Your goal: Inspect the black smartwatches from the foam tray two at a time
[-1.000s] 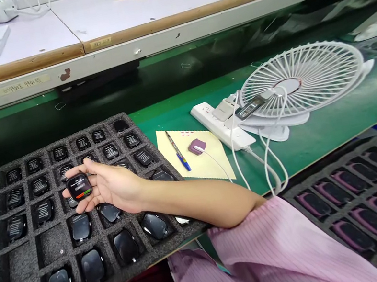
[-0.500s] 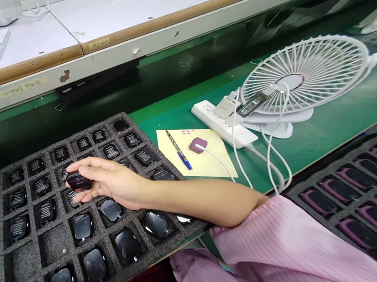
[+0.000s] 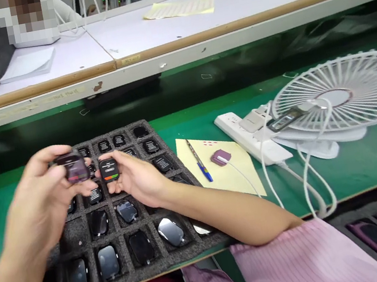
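Note:
My left hand (image 3: 43,196), closed, grips a dark smartwatch body (image 3: 73,167) by its edges; its face is blurred. Close beside it, my right hand (image 3: 136,174) is closed on a second smartwatch body (image 3: 109,171), whose lit screen shows text with an orange and green strip. Both are held above a black foam tray (image 3: 125,278). In the tray's square pockets sit several more watch bodies, such as one with a dark glossy face (image 3: 127,211) and one with lit text (image 3: 162,163). My left forearm and hand cover the tray's left side.
Right of the tray, a pen (image 3: 200,163) and a purple block with a white cable (image 3: 221,156) lie on yellow paper (image 3: 185,161). Beyond are a power strip (image 3: 239,139) and a white fan (image 3: 341,94). Another tray (image 3: 338,226) with purple-edged pieces stands at lower right. A shelf edge (image 3: 192,38) runs behind.
My left hand has come up from the lower left with a smartwatch body in it. The watch in my right hand now shows a lit screen. The whole view has shifted.

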`<state>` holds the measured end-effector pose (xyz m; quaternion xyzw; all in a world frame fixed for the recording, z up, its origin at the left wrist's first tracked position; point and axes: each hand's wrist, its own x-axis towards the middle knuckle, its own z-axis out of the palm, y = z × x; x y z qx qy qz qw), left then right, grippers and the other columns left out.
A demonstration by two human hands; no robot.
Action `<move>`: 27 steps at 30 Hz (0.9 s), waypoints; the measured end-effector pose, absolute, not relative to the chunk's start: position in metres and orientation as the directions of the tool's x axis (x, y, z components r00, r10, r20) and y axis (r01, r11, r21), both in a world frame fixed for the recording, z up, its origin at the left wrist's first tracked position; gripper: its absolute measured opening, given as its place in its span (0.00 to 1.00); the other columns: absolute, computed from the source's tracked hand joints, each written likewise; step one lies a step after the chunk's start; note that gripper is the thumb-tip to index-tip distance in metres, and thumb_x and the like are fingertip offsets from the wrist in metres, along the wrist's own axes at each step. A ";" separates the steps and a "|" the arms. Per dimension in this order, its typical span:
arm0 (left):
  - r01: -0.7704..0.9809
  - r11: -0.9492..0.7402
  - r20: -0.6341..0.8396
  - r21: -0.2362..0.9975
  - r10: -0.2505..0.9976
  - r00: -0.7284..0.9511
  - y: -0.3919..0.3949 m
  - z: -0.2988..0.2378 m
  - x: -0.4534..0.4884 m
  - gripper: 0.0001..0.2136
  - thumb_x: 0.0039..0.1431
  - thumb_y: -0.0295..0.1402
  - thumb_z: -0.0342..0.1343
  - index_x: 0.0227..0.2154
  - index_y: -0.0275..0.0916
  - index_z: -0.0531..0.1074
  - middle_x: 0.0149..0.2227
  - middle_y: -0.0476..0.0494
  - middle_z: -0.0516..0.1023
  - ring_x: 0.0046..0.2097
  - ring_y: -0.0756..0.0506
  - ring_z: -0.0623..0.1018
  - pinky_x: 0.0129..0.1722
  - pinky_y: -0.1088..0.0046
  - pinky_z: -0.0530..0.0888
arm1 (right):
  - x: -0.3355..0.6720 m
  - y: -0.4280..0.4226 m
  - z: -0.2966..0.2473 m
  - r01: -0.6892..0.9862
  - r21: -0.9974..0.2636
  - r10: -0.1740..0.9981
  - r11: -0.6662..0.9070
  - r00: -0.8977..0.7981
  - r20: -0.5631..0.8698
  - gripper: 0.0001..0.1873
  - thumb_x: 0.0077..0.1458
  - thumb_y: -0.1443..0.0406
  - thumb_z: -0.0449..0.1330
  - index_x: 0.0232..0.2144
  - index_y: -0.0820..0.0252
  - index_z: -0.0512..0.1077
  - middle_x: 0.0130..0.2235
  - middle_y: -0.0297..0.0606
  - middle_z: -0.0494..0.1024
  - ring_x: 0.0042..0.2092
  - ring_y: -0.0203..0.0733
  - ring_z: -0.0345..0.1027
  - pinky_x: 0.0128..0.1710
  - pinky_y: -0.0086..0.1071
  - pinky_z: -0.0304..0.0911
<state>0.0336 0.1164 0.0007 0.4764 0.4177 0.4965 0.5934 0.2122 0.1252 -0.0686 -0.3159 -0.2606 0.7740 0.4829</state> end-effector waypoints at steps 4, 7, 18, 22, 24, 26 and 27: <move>-0.190 0.077 -0.054 0.979 0.991 0.125 0.129 -0.023 0.040 0.19 0.52 0.30 0.68 0.47 0.40 0.73 0.33 0.49 0.82 0.31 0.47 0.83 0.32 0.74 0.80 | 0.215 0.132 -0.072 -0.601 -0.724 0.938 -0.337 -0.279 -0.205 0.13 0.75 0.55 0.56 0.45 0.57 0.73 0.35 0.37 0.83 0.25 0.36 0.73 0.28 0.29 0.65; -0.181 0.161 -0.138 0.970 0.981 0.135 0.129 -0.038 0.037 0.22 0.51 0.31 0.69 0.49 0.38 0.71 0.36 0.48 0.82 0.30 0.48 0.83 0.34 0.74 0.80 | 0.216 0.135 -0.075 -0.602 -0.730 0.943 -0.323 -0.270 -0.194 0.12 0.73 0.55 0.57 0.45 0.58 0.72 0.36 0.38 0.84 0.26 0.37 0.75 0.30 0.30 0.67; -0.178 0.053 -0.025 0.983 0.987 0.158 0.115 -0.062 0.033 0.28 0.47 0.24 0.68 0.53 0.38 0.68 0.40 0.49 0.81 0.30 0.53 0.81 0.34 0.76 0.82 | 0.225 0.123 -0.079 -0.474 -0.852 0.932 -0.222 -0.360 -0.043 0.28 0.47 0.72 0.69 0.51 0.54 0.72 0.42 0.32 0.84 0.36 0.38 0.82 0.41 0.34 0.76; -0.198 0.006 0.022 0.980 0.990 0.136 0.115 -0.066 0.033 0.26 0.47 0.24 0.68 0.50 0.37 0.68 0.42 0.47 0.81 0.29 0.54 0.79 0.32 0.78 0.82 | 0.225 0.124 -0.084 -0.474 -0.854 0.917 -0.213 -0.398 -0.007 0.29 0.47 0.72 0.71 0.52 0.54 0.72 0.42 0.32 0.84 0.36 0.38 0.82 0.41 0.33 0.77; -0.206 -0.002 0.031 0.979 0.990 0.139 0.114 -0.067 0.033 0.26 0.47 0.23 0.68 0.50 0.37 0.68 0.42 0.47 0.81 0.29 0.54 0.80 0.32 0.78 0.82 | 0.225 0.125 -0.086 -0.473 -0.857 0.915 -0.205 -0.402 0.003 0.29 0.48 0.72 0.71 0.52 0.54 0.72 0.42 0.32 0.83 0.36 0.38 0.82 0.41 0.33 0.77; -0.215 -0.009 0.040 0.977 0.990 0.139 0.114 -0.069 0.033 0.26 0.47 0.23 0.68 0.51 0.37 0.68 0.41 0.48 0.82 0.30 0.54 0.80 0.33 0.79 0.83 | 0.225 0.125 -0.088 -0.470 -0.860 0.917 -0.199 -0.399 0.007 0.28 0.49 0.71 0.71 0.52 0.54 0.72 0.42 0.32 0.83 0.36 0.38 0.82 0.41 0.33 0.77; -0.218 -0.013 0.045 0.976 0.989 0.139 0.114 -0.069 0.033 0.26 0.47 0.23 0.68 0.50 0.37 0.68 0.41 0.48 0.82 0.30 0.54 0.80 0.33 0.79 0.83 | 0.225 0.125 -0.088 -0.469 -0.861 0.917 -0.198 -0.399 0.007 0.27 0.49 0.71 0.71 0.52 0.53 0.72 0.42 0.32 0.83 0.36 0.38 0.81 0.41 0.34 0.77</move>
